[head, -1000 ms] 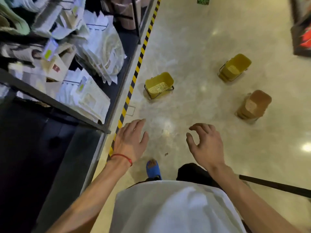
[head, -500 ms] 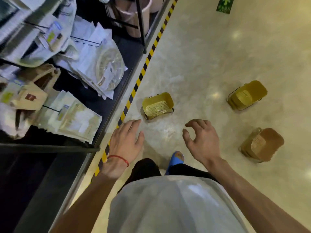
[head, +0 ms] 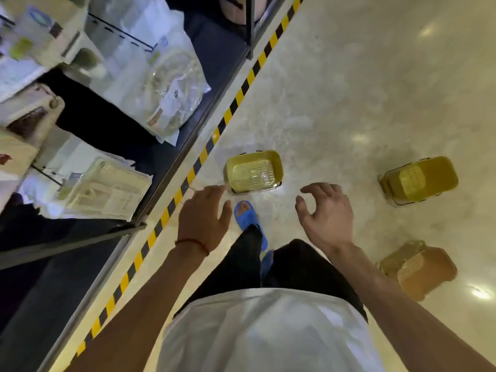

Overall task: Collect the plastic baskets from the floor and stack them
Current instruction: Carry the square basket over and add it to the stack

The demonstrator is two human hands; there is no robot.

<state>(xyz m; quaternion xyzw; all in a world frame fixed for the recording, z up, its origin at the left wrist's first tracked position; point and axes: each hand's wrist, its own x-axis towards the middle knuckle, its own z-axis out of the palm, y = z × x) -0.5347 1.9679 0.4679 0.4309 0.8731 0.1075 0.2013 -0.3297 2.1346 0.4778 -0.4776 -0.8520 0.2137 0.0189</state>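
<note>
Since neither hand grips anything yet, both hover empty over the floor (head: pixel 349 103). The left hand (head: pixel 204 218) has its fingers spread and nearly straight, and the right hand (head: pixel 326 218) curls loosely round nothing, probably shaping for the nearest yellow basket (head: pixel 253 171). It sits upright just beyond them beside the striped tape (head: pixel 233 106), its slotted bottom showing. A second yellow basket (head: pixel 421 179) and a brown basket (head: pixel 421 269) wait well apart to the right.
</note>
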